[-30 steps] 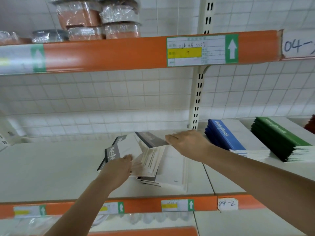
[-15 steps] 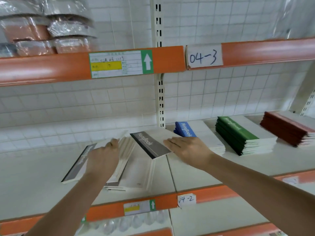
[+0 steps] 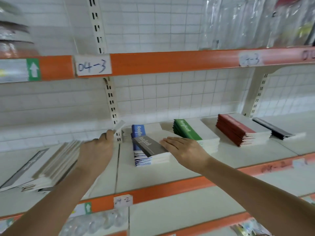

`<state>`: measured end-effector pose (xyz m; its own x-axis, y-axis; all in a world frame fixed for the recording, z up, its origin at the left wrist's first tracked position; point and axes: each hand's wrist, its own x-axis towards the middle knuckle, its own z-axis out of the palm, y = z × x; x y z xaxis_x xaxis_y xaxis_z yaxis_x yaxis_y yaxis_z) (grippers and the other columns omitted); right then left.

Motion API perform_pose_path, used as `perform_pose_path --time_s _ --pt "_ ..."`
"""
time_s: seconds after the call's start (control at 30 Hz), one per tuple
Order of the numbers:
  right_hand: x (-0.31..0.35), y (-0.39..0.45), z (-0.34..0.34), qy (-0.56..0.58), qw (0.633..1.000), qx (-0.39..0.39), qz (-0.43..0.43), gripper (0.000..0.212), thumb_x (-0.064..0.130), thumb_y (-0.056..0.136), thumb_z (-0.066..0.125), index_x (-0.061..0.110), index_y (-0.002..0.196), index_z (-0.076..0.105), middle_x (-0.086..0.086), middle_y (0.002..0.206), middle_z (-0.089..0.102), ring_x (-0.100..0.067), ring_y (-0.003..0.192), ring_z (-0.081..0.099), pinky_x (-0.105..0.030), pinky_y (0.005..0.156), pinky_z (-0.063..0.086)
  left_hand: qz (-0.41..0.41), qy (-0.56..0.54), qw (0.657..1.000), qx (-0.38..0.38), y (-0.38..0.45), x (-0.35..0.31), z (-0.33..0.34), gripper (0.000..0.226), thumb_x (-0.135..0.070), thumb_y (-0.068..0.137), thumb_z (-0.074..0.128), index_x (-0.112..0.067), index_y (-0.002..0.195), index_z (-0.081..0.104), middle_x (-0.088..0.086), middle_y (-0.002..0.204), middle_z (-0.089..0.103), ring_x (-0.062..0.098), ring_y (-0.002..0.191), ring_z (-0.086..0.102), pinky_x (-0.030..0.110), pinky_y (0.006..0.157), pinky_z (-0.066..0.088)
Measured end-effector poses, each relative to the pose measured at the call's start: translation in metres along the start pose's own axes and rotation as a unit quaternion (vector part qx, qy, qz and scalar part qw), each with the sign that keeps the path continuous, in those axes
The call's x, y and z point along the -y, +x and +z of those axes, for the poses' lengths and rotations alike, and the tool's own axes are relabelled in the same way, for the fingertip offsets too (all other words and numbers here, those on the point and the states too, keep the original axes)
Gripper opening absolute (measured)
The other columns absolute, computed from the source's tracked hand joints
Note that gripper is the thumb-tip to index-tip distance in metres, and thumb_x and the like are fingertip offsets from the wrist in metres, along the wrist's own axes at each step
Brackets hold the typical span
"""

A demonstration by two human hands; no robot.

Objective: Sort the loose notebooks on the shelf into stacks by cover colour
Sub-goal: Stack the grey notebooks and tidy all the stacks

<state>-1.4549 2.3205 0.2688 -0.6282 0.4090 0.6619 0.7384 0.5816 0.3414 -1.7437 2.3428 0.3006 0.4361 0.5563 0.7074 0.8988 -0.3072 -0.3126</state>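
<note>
— What is behind the shelf?
— A white grid wall (image 3: pixel 170 94) and cream posts (image 3: pixel 110 99) with dark slots.
— And the orange bar (image 3: pixel 170 60) up top?
— It has a paper tag (image 3: pixel 92 66) that says 04-3, and a green sticker (image 3: pixel 33 69) with a white arrow.
— Anything above it?
— Shiny plastic bags (image 3: pixel 247 23) on the right.
— And lower down?
— Another orange bar (image 3: pixel 170 189) with a small tag (image 3: pixel 123 200).

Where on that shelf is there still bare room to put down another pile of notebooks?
One bare patch lies between the grey pile on the left and the blue stack, partly under the left hand. A narrower strip runs along the shelf's front edge. Further right it is crowded: green stack, red stack and black stack sit close together.
</note>
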Motion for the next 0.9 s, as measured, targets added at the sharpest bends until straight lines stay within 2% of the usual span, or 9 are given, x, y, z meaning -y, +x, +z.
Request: perform_pose_path --time_s 0.13,0.2,0.3,0.43,0.5,0.57,0.63,0.73,0.9 --pt "-0.029 -0.043 -0.023 -0.006 1.0 -0.003 0.007 0.037 0.0 0.086 0.042 0.002 0.111 0.069 -0.01 0.105 0.071 -0.023 0.096 0.069 -0.031 0.085 0.054 0.026 0.015 0.999 -0.015 0.016 -0.051 -0.001 0.015 0.008 0.072 0.044 -0.002 0.076 0.055 0.008 0.045 0.044 0.018 0.028 0.043 0.016 0.042 0.021" --pt "-0.044 -0.065 -0.034 -0.009 1.0 -0.001 0.013 0.038 0.0 0.085 0.042 0.003 0.11 0.07 -0.01 0.106 0.071 -0.023 0.097 0.069 -0.031 0.085 0.055 0.039 0.02 0.999 -0.018 0.021 -0.075 -0.001 0.023 0.014 0.061 0.053 -0.002 0.078 0.055 0.008 0.045 0.045 0.018 0.029 0.044 0.017 0.043 0.022" --pt "-0.066 -0.096 -0.052 -0.011 1.0 0.005 0.025 0.038 -0.002 0.083 0.043 0.002 0.109 0.07 -0.011 0.105 0.071 -0.024 0.095 0.069 -0.033 0.083 0.056 0.066 0.033 0.997 -0.02 0.031 -0.11 -0.004 0.025 0.015 0.065 0.046 -0.004 0.081 0.049 0.007 0.046 0.044 0.019 0.032 0.045 0.019 0.039 0.028" --pt "-0.091 -0.132 -0.073 -0.02 0.999 0.008 0.036 0.036 -0.003 0.083 0.045 0.0 0.107 0.07 -0.012 0.103 0.071 -0.026 0.094 0.07 -0.035 0.082 0.057 0.097 0.036 0.994 -0.037 0.047 -0.157 -0.012 0.029 0.014 0.073 0.035 -0.002 0.079 0.058 0.009 0.048 0.048 0.021 0.033 0.047 0.023 0.038 0.034" --pt "-0.104 -0.148 -0.081 -0.029 0.998 0.01 0.048 0.035 -0.003 0.083 0.046 0.0 0.109 0.07 -0.013 0.104 0.071 -0.026 0.095 0.069 -0.035 0.083 0.057 0.11 0.032 0.992 -0.054 0.058 -0.177 -0.01 0.027 0.011 0.076 0.037 -0.001 0.082 0.06 0.009 0.051 0.05 0.021 0.035 0.048 0.027 0.038 0.038" --pt "-0.119 -0.164 -0.088 -0.04 0.997 0.01 0.066 0.034 -0.001 0.086 0.045 0.001 0.11 0.07 -0.013 0.105 0.071 -0.026 0.096 0.069 -0.035 0.081 0.057 0.124 0.016 0.99 -0.059 0.072 -0.195 -0.004 0.018 0.008 0.074 0.048 -0.002 0.088 0.055 0.008 0.053 0.05 0.021 0.036 0.048 0.026 0.037 0.037" --pt "-0.135 -0.179 -0.094 -0.051 0.995 0.005 0.086 0.033 0.003 0.096 0.039 0.001 0.11 0.07 -0.013 0.105 0.071 -0.026 0.096 0.069 -0.037 0.077 0.058 0.136 -0.005 0.988 -0.071 0.087 -0.213 0.006 0.021 0.007 0.073 0.047 -0.003 0.091 0.049 0.007 0.055 0.05 0.022 0.037 0.047 0.024 0.036 0.033" --pt "-0.16 -0.2 -0.102 -0.073 0.992 -0.002 0.103 0.044 0.011 0.103 0.028 0.002 0.11 0.07 -0.011 0.105 0.072 -0.024 0.096 0.07 -0.036 0.076 0.059 0.152 -0.017 0.984 -0.095 0.113 -0.243 0.02 0.029 0.009 0.07 0.051 -0.006 0.095 0.053 0.006 0.064 0.057 0.023 0.041 0.051 0.024 0.035 0.034" --pt "-0.199 -0.231 -0.113 -0.114 0.986 0.0 0.123 0.037 0.003 0.096 0.037 0.002 0.11 0.07 -0.01 0.105 0.072 -0.023 0.095 0.07 -0.034 0.079 0.058 0.192 -0.05 0.972 -0.122 0.156 -0.289 0.035 0.034 0.008 0.077 0.032 -0.003 0.093 0.06 0.008 0.069 0.06 0.024 0.043 0.052 0.025 0.035 0.032"
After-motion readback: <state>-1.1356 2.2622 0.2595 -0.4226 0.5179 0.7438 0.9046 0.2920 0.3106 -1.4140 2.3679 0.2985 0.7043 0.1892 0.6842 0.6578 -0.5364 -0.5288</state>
